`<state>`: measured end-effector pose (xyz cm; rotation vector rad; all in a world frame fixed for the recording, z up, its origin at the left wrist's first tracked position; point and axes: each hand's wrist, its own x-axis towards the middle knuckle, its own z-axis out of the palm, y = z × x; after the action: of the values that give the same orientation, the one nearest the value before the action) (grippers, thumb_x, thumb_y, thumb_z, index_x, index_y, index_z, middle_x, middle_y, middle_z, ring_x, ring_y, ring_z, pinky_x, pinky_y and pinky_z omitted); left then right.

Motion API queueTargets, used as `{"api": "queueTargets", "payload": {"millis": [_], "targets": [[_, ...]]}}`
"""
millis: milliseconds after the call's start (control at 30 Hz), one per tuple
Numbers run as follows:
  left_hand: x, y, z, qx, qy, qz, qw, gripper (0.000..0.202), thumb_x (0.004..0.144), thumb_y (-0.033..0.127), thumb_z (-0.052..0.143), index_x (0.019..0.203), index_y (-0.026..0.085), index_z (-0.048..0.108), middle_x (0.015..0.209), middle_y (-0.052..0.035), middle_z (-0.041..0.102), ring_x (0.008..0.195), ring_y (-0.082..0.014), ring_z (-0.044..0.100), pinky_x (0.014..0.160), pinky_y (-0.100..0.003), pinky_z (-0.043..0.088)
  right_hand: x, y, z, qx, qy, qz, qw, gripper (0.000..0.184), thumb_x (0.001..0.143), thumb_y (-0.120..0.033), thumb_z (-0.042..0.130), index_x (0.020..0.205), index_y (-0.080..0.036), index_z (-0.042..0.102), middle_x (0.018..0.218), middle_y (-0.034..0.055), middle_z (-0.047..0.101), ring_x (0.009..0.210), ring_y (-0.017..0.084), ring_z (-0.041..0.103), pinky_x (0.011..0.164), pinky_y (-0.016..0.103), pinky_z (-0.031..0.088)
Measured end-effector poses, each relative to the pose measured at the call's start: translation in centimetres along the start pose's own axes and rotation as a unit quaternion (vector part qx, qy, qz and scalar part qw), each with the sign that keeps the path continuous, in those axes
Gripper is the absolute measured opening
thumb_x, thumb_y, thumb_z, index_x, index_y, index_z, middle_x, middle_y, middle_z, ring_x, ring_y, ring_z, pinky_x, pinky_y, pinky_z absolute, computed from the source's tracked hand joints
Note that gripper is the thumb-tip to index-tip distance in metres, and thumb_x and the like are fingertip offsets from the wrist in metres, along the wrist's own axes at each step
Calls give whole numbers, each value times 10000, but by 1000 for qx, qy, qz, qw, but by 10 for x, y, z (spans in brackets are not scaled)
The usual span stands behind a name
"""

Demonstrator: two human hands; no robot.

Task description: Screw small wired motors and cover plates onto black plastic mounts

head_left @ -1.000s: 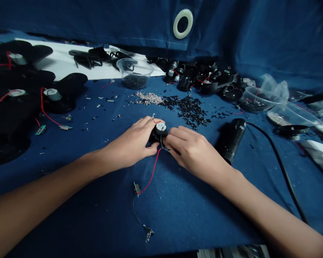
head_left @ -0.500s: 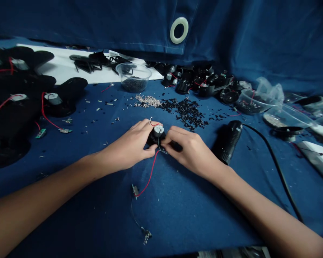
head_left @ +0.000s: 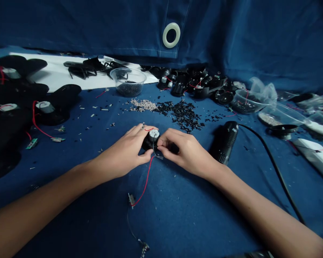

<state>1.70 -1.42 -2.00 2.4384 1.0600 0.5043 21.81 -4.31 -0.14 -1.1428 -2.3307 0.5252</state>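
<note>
Left hand (head_left: 123, 153) and right hand (head_left: 187, 152) pinch the motor (head_left: 153, 136), red wire (head_left: 144, 181) trailing toward 6 o'clock. Corded tool (head_left: 224, 141) at 3 o'clock lies untouched; assembly looks unfinished.

The left hand (head_left: 125, 152) and right hand (head_left: 187, 152) close around the small black round part with a white cap (head_left: 153, 138), so I see only its top. The tiny metal connector (head_left: 144, 247) at the bottom edge is too blurred to identify. The black plastic housings (head_left: 2, 122) run off the left edge.
</note>
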Motion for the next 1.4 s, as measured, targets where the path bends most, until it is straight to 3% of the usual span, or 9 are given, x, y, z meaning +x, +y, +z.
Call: {"api": "queueTargets", "payload": {"millis": [833, 1200, 1300, 1400], "targets": [[0, 3, -2, 8, -10, -17, 1000, 508, 848, 263, 496, 1331, 164, 373, 1388, -110, 411, 1338, -292, 323, 1116, -453, 303, -3, -7, -5, -90, -35, -35, 995, 130, 890, -131, 478, 862, -139, 604, 867, 51, 572, 773, 125, 531, 719, 250, 414], [-1, -1, 2, -1, 6, 2, 1000, 476, 857, 274, 500, 1312, 200, 380, 1354, -95, 436, 1303, -270, 363, 1096, -447, 322, -3, -10, -5, -28, -16, 32, 999, 112, 897, -132, 463, 935, -159, 564, 885, 31, 576, 780, 114, 524, 727, 249, 412], [-1, -1, 2, -5, 21, 18, 1000, 458, 848, 253, 515, 1291, 215, 407, 1301, -80, 474, 1253, -247, 412, 1066, -409, 356, -4, -19, -3, 4, 21, 70, 997, 98, 923, -190, 449, 951, -175, 542, 885, 16, 581, 755, 99, 526, 722, 243, 415], [-1, 1, 0, -13, 26, 24, 999, 445, 848, 228, 506, 1283, 222, 415, 1272, -69, 488, 1216, -233, 436, 1047, -397, 365, -5, -36, 0, 102, 69, 125, 984, 121, 936, -307, 455, 963, -201, 508, 828, -15, 588, 709, 81, 533, 671, 216, 432]]}}
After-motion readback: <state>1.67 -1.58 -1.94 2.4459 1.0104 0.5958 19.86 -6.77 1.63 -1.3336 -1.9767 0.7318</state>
